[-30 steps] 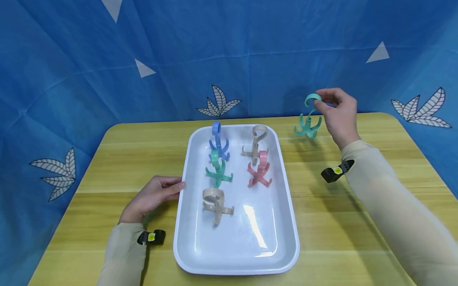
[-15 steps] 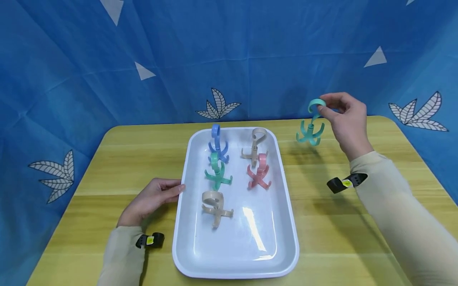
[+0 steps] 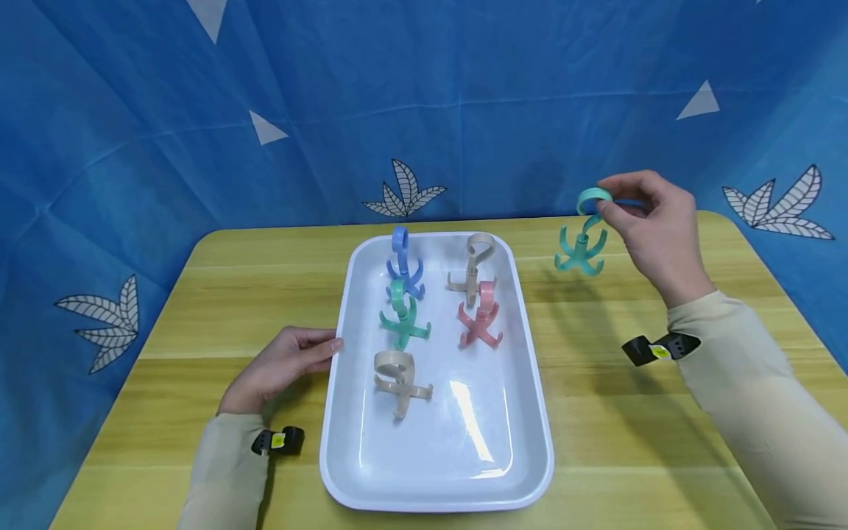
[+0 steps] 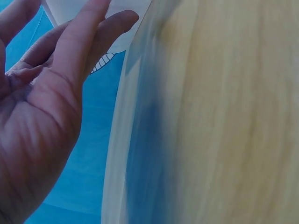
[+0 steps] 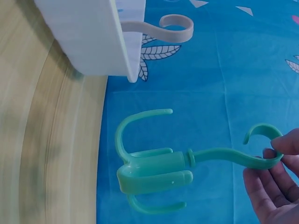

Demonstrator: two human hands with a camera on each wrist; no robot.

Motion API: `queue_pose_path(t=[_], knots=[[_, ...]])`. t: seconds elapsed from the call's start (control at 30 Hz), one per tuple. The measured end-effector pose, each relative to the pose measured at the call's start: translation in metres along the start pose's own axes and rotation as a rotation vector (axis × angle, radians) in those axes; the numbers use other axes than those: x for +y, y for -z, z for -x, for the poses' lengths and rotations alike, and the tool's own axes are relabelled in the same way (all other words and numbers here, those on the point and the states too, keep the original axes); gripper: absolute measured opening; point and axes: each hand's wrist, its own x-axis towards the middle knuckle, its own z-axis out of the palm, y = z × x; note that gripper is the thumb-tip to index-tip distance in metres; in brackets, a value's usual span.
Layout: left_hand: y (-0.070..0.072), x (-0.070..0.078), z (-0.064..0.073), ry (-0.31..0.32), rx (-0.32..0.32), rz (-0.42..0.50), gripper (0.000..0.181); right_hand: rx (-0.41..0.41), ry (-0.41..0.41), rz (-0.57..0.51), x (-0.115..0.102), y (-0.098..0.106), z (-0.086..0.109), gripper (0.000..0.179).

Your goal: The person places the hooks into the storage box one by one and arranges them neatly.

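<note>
In the head view my right hand (image 3: pixel 656 228) pinches the curved top of a teal multi-prong hanging hook (image 3: pixel 581 250), holding it in the air right of the tray. The right wrist view shows this hook (image 5: pixel 154 172) close up, thumb and fingers on its curl. My left hand (image 3: pixel 281 368) holds the left rim of the white tray (image 3: pixel 437 493) between thumb and fingers. Inside the tray stand a blue hook (image 3: pixel 401 258), a green hook (image 3: pixel 404 324), a pink hook (image 3: pixel 480 324) and two beige hooks, one at the back right (image 3: pixel 472 276) and one nearer (image 3: pixel 400 386).
The tray rests on a wood-grain table (image 3: pixel 265 272). Behind the table hangs a blue cloth (image 3: pixel 318 110) with leaf and triangle prints. Each wrist wears a black strap device, such as the left one (image 3: pixel 281 442).
My right hand has moved to the right and slightly down with the teal hook still pinched. The left hand stays at the tray's rim, and the tray's hooks have not moved.
</note>
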Motion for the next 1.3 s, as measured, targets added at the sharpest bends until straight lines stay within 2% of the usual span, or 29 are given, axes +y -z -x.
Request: queue_pose_path(t=[0.2, 0.67, 0.97, 1.3], knots=[[-0.001, 0.001, 0.000, -0.003, 0.007, -0.017, 0.052, -0.015, 0.031, -0.003, -0.005, 0.004, 0.003, 0.026], [-0.001, 0.001, 0.000, -0.010, -0.001, -0.001, 0.052, -0.098, 0.096, 0.087, -0.023, 0.014, 0.020, 0.023], [-0.001, 0.002, 0.000, -0.016, -0.021, 0.064, 0.051, -0.134, 0.166, 0.042, -0.039, 0.016, 0.037, 0.022], [0.000, 0.001, 0.000, -0.028, -0.015, 0.023, 0.049, -0.224, 0.199, 0.062, -0.056, 0.014, 0.050, 0.021]])
